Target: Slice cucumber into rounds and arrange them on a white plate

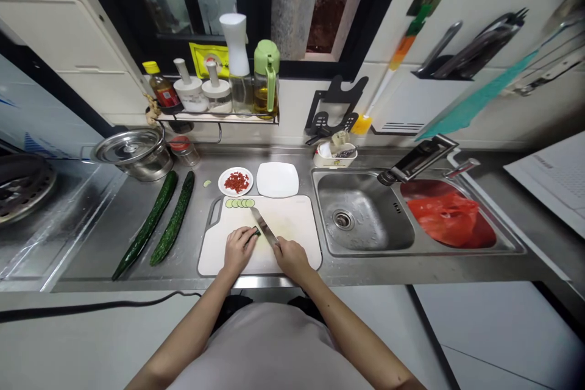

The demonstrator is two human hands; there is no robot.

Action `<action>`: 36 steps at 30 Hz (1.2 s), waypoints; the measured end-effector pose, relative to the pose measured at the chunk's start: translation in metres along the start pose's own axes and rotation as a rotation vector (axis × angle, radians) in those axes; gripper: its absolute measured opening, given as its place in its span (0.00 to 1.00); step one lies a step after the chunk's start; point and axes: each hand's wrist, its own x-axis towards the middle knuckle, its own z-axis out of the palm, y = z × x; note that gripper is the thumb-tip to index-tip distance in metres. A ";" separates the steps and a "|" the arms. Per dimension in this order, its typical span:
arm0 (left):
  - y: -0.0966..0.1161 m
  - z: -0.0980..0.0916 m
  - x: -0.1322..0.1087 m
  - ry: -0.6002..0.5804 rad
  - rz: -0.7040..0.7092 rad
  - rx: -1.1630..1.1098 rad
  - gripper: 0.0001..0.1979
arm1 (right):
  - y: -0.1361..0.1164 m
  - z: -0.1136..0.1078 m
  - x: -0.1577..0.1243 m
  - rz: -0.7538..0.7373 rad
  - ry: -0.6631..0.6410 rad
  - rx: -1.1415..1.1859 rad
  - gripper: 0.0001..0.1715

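Note:
A white cutting board lies on the steel counter in front of me. My left hand is closed over a short piece of cucumber and holds it down on the board. My right hand grips the handle of a kitchen knife, whose blade rests against the cucumber's end. Several thin cucumber slices lie in a row at the board's far edge.
Two whole cucumbers lie left of the board. Behind it stand a small plate of red chilli pieces and a bare white plate. A steel pot is at the left, a double sink with a red bag at the right.

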 end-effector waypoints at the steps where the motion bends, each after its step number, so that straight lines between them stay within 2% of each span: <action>1: -0.001 0.001 0.000 0.000 0.001 -0.001 0.12 | -0.001 0.000 0.000 -0.002 -0.001 -0.004 0.17; 14: -0.003 0.003 -0.001 0.026 0.050 -0.047 0.12 | -0.011 -0.009 -0.004 0.009 -0.052 -0.027 0.17; 29: -0.005 0.006 -0.001 0.021 0.045 -0.071 0.13 | -0.014 -0.006 -0.003 -0.006 -0.082 -0.075 0.16; 36: -0.005 0.005 -0.001 0.003 0.043 -0.083 0.14 | -0.011 -0.008 -0.016 -0.013 -0.119 -0.085 0.16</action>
